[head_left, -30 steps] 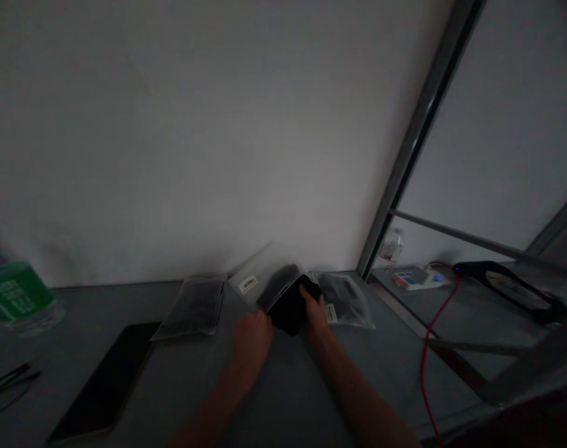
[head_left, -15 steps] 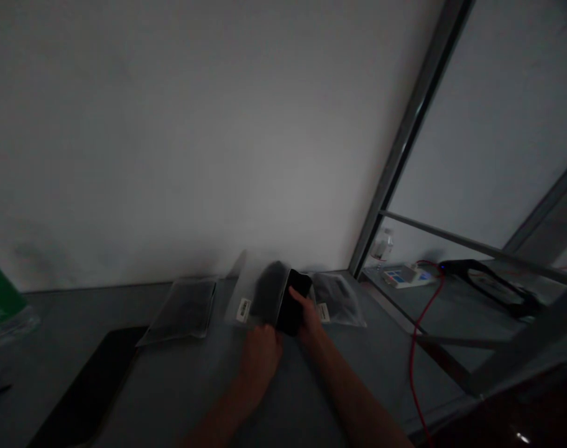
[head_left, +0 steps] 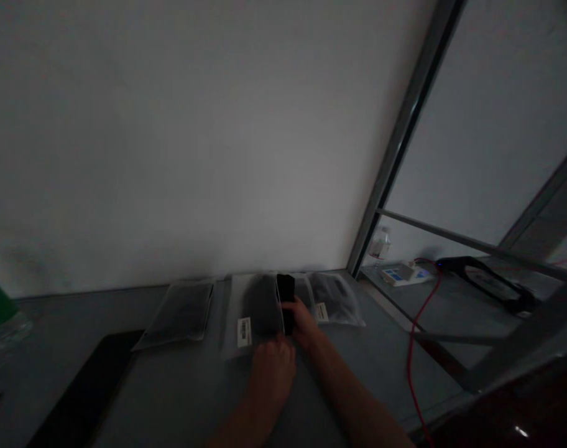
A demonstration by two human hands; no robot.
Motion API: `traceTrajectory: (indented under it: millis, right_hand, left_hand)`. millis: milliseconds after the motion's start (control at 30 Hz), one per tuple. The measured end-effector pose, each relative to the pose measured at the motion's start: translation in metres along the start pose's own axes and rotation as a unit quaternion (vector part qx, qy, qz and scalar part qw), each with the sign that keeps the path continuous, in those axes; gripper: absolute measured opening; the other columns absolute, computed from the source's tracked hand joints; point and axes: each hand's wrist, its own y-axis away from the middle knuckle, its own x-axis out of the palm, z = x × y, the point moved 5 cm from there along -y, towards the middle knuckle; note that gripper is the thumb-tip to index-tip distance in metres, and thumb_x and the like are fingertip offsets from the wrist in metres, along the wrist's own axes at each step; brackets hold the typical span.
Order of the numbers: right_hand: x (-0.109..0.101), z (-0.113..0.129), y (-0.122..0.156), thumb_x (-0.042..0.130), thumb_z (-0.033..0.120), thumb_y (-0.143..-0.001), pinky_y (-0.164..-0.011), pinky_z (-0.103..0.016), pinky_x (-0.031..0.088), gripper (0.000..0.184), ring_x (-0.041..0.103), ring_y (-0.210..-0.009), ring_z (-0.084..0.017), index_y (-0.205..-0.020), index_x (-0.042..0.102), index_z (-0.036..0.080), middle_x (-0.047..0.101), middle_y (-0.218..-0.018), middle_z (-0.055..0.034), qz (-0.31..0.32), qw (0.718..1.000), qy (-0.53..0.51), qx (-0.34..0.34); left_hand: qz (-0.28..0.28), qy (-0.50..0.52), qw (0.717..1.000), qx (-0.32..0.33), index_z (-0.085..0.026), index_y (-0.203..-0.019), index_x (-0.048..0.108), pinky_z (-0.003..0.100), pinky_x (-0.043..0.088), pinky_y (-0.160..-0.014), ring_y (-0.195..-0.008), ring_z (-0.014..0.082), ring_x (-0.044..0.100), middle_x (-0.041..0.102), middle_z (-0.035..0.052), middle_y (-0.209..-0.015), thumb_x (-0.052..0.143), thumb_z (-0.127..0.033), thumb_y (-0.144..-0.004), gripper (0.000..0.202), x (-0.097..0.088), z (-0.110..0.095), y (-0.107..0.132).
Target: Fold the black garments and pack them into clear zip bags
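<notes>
From a frosted plastic bag [head_left: 260, 305] protrudes a flat black item [head_left: 288, 289].

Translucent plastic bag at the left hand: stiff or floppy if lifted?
The translucent plastic bag would likely flop at its thin, clear margins. Its dark-filled middle may stay flatter. The black flat item in the right hand might slip out, protruding past the bag's edge.

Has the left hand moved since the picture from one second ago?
Yes: compared with the metal post, the left hand has moved to the right and lower in the view.
</notes>
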Motion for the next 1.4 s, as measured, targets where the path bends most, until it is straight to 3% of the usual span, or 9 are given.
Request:
traceTrajectory:
  millis: [133, 267, 433, 567, 700, 867, 1000, 1233, 1400]
  right_hand:
    - [0.001, 0.000, 0.004, 0.078, 0.023, -0.052, -0.057, -0.028, 0.049, 0.034, 0.064, -0.062, -0.019, -0.083, 0.065, 0.017, 0.068, -0.066, 0.0005, 0.012, 1.000, 0.014, 0.007]
    - [0.007, -0.002, 0.007, 0.083, 0.026, -0.051, -0.058, -0.027, 0.049, 0.034, 0.064, -0.061, -0.018, -0.080, 0.067, 0.016, 0.068, -0.067, -0.0001, 0.042, 0.998, 0.042, 0.034]
    - [0.014, -0.006, 0.006, 0.085, 0.044, -0.058, -0.061, -0.027, 0.048, 0.039, 0.065, -0.065, -0.018, -0.079, 0.069, 0.015, 0.071, -0.073, -0.0033, 0.056, 0.995, 0.070, 0.046]
    - [0.012, -0.010, 0.004, 0.082, 0.050, -0.061, -0.064, -0.027, 0.048, 0.043, 0.065, -0.069, -0.018, -0.085, 0.070, 0.016, 0.071, -0.076, -0.0023, 0.040, 0.994, 0.099, 0.035]
    - [0.009, -0.015, 0.002, 0.082, 0.048, -0.060, -0.060, -0.026, 0.044, 0.038, 0.061, -0.064, -0.016, -0.079, 0.070, 0.017, 0.069, -0.070, 0.0001, 0.048, 0.989, 0.139, 0.026]
    - [0.010, -0.024, -0.004, 0.080, 0.050, -0.061, -0.054, -0.024, 0.039, 0.036, 0.056, -0.057, -0.014, -0.068, 0.069, 0.016, 0.065, -0.061, 0.0009, 0.068, 0.981, 0.181, 0.026]
    - [0.009, -0.030, -0.010, 0.075, 0.058, -0.064, -0.054, -0.025, 0.039, 0.044, 0.058, -0.056, -0.015, -0.071, 0.069, 0.015, 0.066, -0.063, -0.0016, 0.063, 0.979, 0.190, 0.042]
    - [0.010, -0.029, -0.008, 0.065, 0.067, -0.072, -0.054, -0.026, 0.039, 0.053, 0.055, -0.056, -0.014, -0.071, 0.068, 0.014, 0.064, -0.062, -0.0025, 0.079, 0.975, 0.205, 0.042]
    - [0.010, -0.029, -0.007, 0.065, 0.065, -0.074, -0.051, -0.025, 0.035, 0.051, 0.049, -0.052, -0.013, -0.066, 0.066, 0.015, 0.058, -0.056, 0.0000, 0.101, 0.971, 0.212, 0.038]
  left_hand:
    - [0.001, 0.004, 1.000, 0.009, -0.013, -0.089, 0.072, 0.033, 0.050, -0.068, -0.080, 0.0250, 0.072, 0.074, 0.0139, -0.084, 0.040, -0.021, -0.090, 0.032, -0.005, -0.002, 0.003]
    - [-0.032, 0.016, 0.999, 0.005, -0.017, -0.084, 0.070, 0.034, 0.048, -0.068, -0.077, 0.0257, 0.071, 0.074, 0.0110, -0.082, 0.047, -0.035, -0.087, 0.030, -0.025, 0.006, 0.002]
    - [-0.121, 0.024, 0.988, -0.097, -0.019, -0.086, 0.066, 0.034, 0.046, -0.063, -0.077, 0.0268, 0.071, 0.074, 0.0097, -0.080, 0.043, -0.042, -0.087, 0.033, -0.051, 0.038, -0.013]
    - [-0.130, 0.019, 0.984, -0.122, -0.019, -0.091, 0.065, 0.033, 0.046, -0.065, -0.079, 0.0260, 0.071, 0.074, 0.0112, -0.084, 0.040, -0.053, -0.089, 0.042, -0.051, 0.055, -0.022]
    - [-0.126, 0.030, 0.985, -0.118, -0.020, -0.086, 0.065, 0.032, 0.046, -0.066, -0.078, 0.0239, 0.070, 0.074, 0.0101, -0.082, 0.034, -0.059, -0.090, 0.050, -0.047, 0.056, -0.022]
    - [-0.095, 0.047, 0.989, -0.107, -0.020, -0.083, 0.067, 0.031, 0.046, -0.068, -0.080, 0.0231, 0.070, 0.074, 0.0094, -0.084, 0.044, -0.047, -0.088, 0.037, -0.049, 0.055, -0.025]
    - [-0.078, 0.057, 0.990, -0.103, -0.020, -0.080, 0.069, 0.030, 0.047, -0.071, -0.081, 0.0215, 0.069, 0.074, 0.0077, -0.083, 0.049, -0.039, -0.084, 0.028, -0.050, 0.058, -0.029]
    - [-0.090, 0.052, 0.986, -0.132, -0.018, -0.081, 0.071, 0.031, 0.046, -0.066, -0.079, 0.0239, 0.070, 0.074, 0.0112, -0.083, 0.044, -0.043, -0.087, 0.037, -0.047, 0.066, -0.031]
    - [-0.106, 0.041, 0.988, -0.100, -0.017, -0.076, 0.070, 0.030, 0.044, -0.067, -0.077, 0.0220, 0.070, 0.074, 0.0111, -0.079, 0.045, -0.032, -0.086, 0.031, -0.046, 0.067, -0.035]
